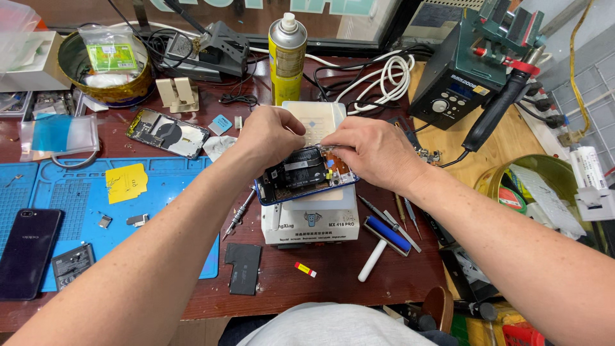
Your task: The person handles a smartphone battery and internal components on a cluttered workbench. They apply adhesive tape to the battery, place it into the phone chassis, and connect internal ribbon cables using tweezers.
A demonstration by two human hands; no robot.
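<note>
Opened blue phone [306, 174] (innards showing).

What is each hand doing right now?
Left hand: closed, gripping the top edge of the opened phone.
Right hand: closed, pinching the same phone's upper right edge.

phone repair workshop: soldering station [456, 80], opened phones [168, 132]

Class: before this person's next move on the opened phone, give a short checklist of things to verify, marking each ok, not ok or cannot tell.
1. Both hands on phone: left hand and right hand grip its top edge: ok.
2. Phone rests on the white machine: ok.
3. Screwdriver close by: ok.
4. Roller close by: ok.
5. Spray can upright, capped: ok.
6. What the fingertips pinch: cannot tell.
</note>
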